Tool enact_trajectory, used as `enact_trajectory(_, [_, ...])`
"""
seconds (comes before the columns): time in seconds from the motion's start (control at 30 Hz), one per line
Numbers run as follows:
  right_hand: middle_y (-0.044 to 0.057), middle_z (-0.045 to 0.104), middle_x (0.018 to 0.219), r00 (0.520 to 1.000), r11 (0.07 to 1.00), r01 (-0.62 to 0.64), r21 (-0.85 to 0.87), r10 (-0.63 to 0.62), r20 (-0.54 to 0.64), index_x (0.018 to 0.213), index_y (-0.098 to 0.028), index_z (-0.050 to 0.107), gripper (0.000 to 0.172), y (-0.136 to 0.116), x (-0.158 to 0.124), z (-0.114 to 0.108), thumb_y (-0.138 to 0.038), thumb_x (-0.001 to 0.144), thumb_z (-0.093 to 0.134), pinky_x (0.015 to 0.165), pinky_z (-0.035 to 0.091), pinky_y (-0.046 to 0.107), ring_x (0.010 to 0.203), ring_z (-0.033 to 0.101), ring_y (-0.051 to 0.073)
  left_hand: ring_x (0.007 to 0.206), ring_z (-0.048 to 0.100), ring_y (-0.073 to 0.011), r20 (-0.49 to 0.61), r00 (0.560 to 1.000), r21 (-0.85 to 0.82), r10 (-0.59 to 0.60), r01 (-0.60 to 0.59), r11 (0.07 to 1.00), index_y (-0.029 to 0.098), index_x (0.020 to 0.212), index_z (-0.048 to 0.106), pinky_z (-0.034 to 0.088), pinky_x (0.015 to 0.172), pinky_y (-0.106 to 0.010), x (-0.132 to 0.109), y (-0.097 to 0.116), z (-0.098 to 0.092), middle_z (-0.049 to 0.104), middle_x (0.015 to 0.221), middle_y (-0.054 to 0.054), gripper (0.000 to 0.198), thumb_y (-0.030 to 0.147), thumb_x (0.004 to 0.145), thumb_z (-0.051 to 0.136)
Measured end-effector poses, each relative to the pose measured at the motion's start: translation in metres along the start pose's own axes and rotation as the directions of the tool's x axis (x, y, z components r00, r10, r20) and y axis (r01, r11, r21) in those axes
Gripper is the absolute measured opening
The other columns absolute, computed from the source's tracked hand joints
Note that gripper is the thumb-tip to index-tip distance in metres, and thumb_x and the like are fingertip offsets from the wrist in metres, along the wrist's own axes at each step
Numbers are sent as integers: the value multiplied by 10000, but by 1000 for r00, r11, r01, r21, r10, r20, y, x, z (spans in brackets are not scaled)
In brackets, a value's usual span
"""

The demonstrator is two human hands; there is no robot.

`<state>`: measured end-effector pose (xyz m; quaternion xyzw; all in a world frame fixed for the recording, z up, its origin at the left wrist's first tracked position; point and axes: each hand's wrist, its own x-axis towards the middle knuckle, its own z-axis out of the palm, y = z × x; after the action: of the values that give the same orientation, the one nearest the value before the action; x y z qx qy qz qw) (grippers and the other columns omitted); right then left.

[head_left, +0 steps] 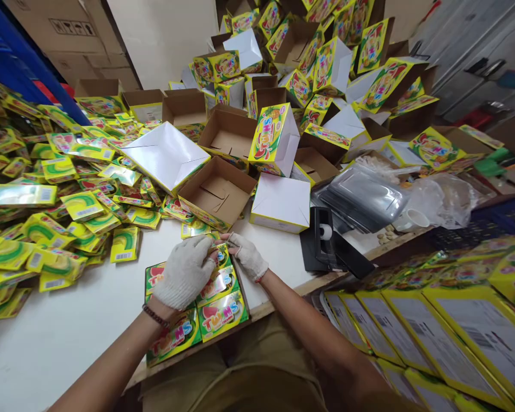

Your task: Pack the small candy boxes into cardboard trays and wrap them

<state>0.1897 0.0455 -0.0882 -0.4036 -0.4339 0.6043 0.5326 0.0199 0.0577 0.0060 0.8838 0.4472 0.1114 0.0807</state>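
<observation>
1. we have the block of small boxes (223, 315) lying flat at the table's (90, 337) near edge; the step looks to be lining them up.
2. our gloved left hand (186, 272) lies palm down across the block, fingers bent toward its far end. whether they grip a box or only rest there, we cannot tell.
3. our gloved right hand (248, 258) is at the block's far right corner, its fingers bent and fairly narrow. what sits between the fingertips is hidden, so we cannot tell if they hold anything.
4. we would do best to press lightly with the left palm and nudge from the right with the fingertips, so the sides meet flush and the thin card does not dent.
5. we should push away from the near edge rather than toward it, since the block lies right along it and a box could tip off.
6. we should mind the open box (217, 194) just beyond our hands, toward the table's far edge; an elbow-led shove could knock it.
7. the tape dispenser (326, 252) stands by the near edge to our right, so the right forearm needs to swing clear of it.
</observation>
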Motion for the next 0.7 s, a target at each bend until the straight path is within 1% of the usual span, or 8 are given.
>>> enact_trajectory(0.07, [74,729,1105,999,997,21,-79,-19,27,1095,-182,649,332,-1,2,-2,-211,765,625,1047,475,375,1101,653,210,881,620,-245,46,998,-35,-30,32,999,206,925,639,459,766,-360,15,11,-2,685,952,-78,192,300,884,477])
enact_trajectory(0.13, [61,727,1105,997,982,53,-181,-42,62,1083,-173,677,331,-4,4,-4,-167,762,595,1043,476,366,1118,641,206,809,606,-223,99,991,-50,-89,94,994,213,835,632,428,698,-332,26,17,-1,673,869,-57,184,319,871,485])
enact_trajectory(0.27, [44,727,1069,994,939,101,-329,-85,64,1067,-160,705,336,-10,6,-6,-133,762,566,1018,483,350,1080,640,194,727,568,-191,147,979,-53,-144,153,987,217,704,585,369,626,-313,34,19,0,641,774,-33,253,343,870,441])
enact_trajectory(0.33, [38,723,1018,994,928,110,-355,-95,58,1030,-153,716,284,-11,8,-7,-157,786,571,966,501,326,1011,646,182,735,569,-190,150,979,-51,-136,145,988,217,727,602,371,634,-313,35,17,1,644,787,-33,272,356,874,421])
enact_trajectory(0.43, [20,702,899,996,918,81,-388,-63,59,935,-144,726,201,-12,11,-8,-192,814,574,836,518,280,865,630,156,790,586,-202,170,983,-45,-67,76,996,216,773,654,405,685,-313,35,15,0,661,828,-48,306,357,871,401])
enact_trajectory(0.53, [-3,684,843,998,906,59,-419,-38,59,879,-151,722,200,-14,13,-7,-135,796,542,788,502,244,835,604,140,823,598,-208,215,976,-16,-28,33,999,220,829,700,420,706,-308,37,17,-3,682,875,-56,320,333,847,401])
enact_trajectory(0.63, [-18,667,819,998,891,57,-451,-37,54,841,-158,706,234,-17,13,-7,-83,758,500,773,484,219,833,588,132,777,599,-202,269,957,65,-106,91,994,227,803,702,394,642,-303,41,23,-9,684,851,-52,321,328,835,399])
enact_trajectory(0.7, [-24,641,783,999,871,34,-491,-13,45,804,-156,685,195,-20,13,-7,-95,755,507,739,467,206,802,572,128,719,589,-192,299,939,107,-171,145,984,230,753,691,365,594,-296,45,26,-14,672,788,-44,310,325,831,407])
